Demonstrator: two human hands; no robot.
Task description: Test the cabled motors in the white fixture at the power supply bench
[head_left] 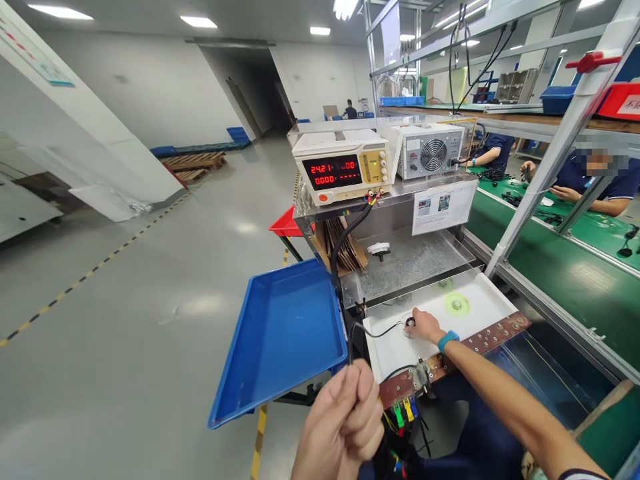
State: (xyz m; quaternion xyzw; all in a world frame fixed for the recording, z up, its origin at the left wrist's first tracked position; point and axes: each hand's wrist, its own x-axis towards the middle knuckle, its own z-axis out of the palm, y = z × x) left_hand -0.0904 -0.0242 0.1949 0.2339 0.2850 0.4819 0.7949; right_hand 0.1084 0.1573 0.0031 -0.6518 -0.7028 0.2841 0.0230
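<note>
The left hand [343, 417] is closed around a thin black cable [373, 331] near the blue tray [280, 333], while the right hand [424, 327] pinches the cable's small dark end [410, 323] against the white surface [480, 310], below the power supply [343, 167].

Test station, with a tray to its left

The tray [280, 333] sits left of the board [480, 303]; a disc [457, 305] lies on the board, right of the right hand [424, 327]. Behind, on a shelf [390, 197], the supply [343, 167] stands left of the fan unit [430, 152]. The left hand [343, 420] is nearest, before the tray.
</note>
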